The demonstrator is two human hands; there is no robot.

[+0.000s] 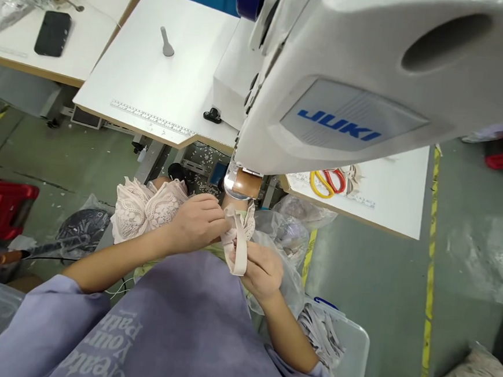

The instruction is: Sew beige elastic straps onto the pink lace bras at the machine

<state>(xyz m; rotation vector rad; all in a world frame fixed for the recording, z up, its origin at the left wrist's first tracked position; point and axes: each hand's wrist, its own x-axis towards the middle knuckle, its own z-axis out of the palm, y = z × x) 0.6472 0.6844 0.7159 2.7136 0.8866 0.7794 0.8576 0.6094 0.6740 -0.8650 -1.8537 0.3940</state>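
A pale beige lace bra (147, 212) lies over my lap, its cups to the left of my hands. My left hand (200, 222) is closed on the bra near its band, with the fingertips hidden behind the fabric. On the other side, my right hand (262, 268) grips a beige elastic strap (240, 251) that curves in a loop between the two hands. Just above the fabric is the needle end of a white sewing machine (243, 182), apart from both hands.
Yellow- and red-handled scissors (328, 183) rest on the table at right. A white tabletop (155, 82) with a printed ruler extends left. Below my right arm stands a clear bin (354, 347) of strips. A red stool (1, 206) is at left.
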